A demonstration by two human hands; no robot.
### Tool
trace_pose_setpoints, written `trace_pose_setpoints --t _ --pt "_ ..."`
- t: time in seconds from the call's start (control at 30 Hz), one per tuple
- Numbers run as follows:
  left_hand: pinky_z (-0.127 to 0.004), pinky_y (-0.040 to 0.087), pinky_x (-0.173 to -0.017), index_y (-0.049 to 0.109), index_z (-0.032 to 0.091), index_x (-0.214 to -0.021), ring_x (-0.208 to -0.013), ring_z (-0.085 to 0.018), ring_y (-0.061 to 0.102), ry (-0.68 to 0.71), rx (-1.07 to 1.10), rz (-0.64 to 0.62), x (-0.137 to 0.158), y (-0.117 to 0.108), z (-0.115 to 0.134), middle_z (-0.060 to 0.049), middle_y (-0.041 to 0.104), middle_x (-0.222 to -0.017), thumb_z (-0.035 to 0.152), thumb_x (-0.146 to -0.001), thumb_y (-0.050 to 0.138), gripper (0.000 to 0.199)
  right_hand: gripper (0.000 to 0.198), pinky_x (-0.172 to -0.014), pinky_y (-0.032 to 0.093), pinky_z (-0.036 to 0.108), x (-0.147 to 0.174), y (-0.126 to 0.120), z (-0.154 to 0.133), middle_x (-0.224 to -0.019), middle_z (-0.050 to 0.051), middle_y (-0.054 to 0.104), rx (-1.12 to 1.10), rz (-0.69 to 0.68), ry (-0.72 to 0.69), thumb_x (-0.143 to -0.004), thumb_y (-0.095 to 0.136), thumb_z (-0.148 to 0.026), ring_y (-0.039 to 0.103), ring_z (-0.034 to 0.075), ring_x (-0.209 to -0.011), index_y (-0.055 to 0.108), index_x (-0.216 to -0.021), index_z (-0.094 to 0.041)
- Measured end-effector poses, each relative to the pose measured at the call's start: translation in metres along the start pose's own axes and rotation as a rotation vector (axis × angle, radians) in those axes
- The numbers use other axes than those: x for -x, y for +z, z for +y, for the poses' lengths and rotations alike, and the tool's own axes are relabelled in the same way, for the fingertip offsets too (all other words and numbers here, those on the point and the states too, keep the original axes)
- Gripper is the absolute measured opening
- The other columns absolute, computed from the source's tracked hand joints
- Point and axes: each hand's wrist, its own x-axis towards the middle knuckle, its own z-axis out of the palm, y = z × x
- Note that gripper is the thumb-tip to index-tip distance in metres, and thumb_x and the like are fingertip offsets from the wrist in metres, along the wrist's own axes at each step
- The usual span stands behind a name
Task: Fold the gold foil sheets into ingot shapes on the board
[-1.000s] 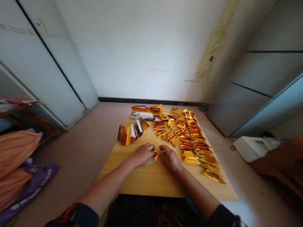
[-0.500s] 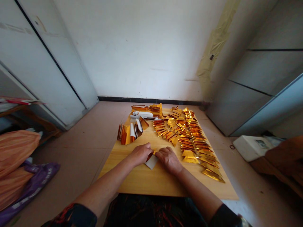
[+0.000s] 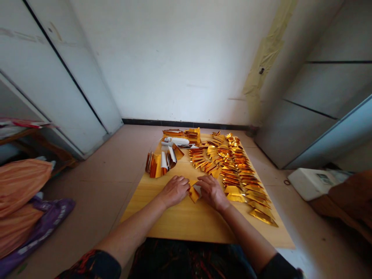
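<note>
Between my hands, a sheet of gold foil paper (image 3: 194, 193) is partly folded, with a flap lying toward me. My left hand (image 3: 175, 190) is closed on its left edge, fingers curled. My right hand (image 3: 213, 191) pinches the paper's right side near the top, its fingers bent. Both hands rest just above the wooden tabletop (image 3: 186, 223). To the right, folded gold paper ingots (image 3: 235, 193) are nested in long rows. Left and beyond my left hand stands a fanned bundle of gold foil sheets (image 3: 157, 164) showing some white backs.
More foil stacks (image 3: 192, 134) and a white rolled packet (image 3: 177, 141) lie at the table's far left. Grey cabinets (image 3: 316, 100) stand at the right, a white box (image 3: 310, 183) on the floor side. Orange and purple bags (image 3: 23, 193) lie at the left.
The paper showed its grey back toward me; now its gold side shows there. My fingers have shifted their hold, and the right hand's fingers are spread a little more.
</note>
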Motion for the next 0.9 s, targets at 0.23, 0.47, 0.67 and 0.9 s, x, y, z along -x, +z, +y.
trace_pose_setpoints --t 0.23,0.47,0.67,0.9 --pt "-0.034 0.035 -0.078 0.061 0.021 -0.091 -0.09 -0.019 0.051 -0.062 -0.036 0.039 0.004 0.0 0.012 -0.005 0.06 -0.09 0.026 -0.091 0.046 0.016 0.017 -0.084 0.038 0.033 0.036 0.009 -0.034 -0.102 0.008 0.065 0.096 -0.11 -0.008 -0.091 0.047 -0.022 0.055 0.019 -0.096 0.062 -0.099 -0.021" --pt "-0.036 0.033 -0.078 0.062 0.023 -0.094 -0.089 -0.02 0.05 -0.109 -0.056 0.03 0.009 -0.004 0.018 -0.005 0.058 -0.086 0.026 -0.09 0.047 0.016 0.016 -0.085 0.035 0.034 0.039 0.019 -0.021 -0.11 0.007 0.064 0.127 -0.078 0.06 -0.091 0.052 -0.026 0.053 0.02 -0.102 0.062 -0.102 -0.021" --pt "-0.035 0.032 -0.078 0.063 0.022 -0.088 -0.086 -0.019 0.049 -0.075 -0.046 0.046 0.007 -0.004 0.012 -0.004 0.056 -0.084 0.028 -0.089 0.049 0.015 0.016 -0.077 0.034 0.029 0.025 0.015 -0.008 -0.086 0.002 0.064 0.179 -0.152 0.008 -0.093 0.05 -0.027 0.053 0.016 -0.086 0.063 -0.086 -0.022" --pt "-0.034 0.032 -0.075 0.062 0.02 -0.084 -0.082 -0.018 0.049 -0.018 -0.141 0.089 0.006 0.003 0.011 -0.004 0.056 -0.079 0.027 -0.09 0.048 0.016 0.016 -0.07 0.033 0.03 0.019 0.015 -0.004 -0.083 0.001 0.062 0.33 -0.22 -0.141 -0.094 0.048 -0.021 0.05 0.016 -0.078 0.059 -0.083 -0.02"
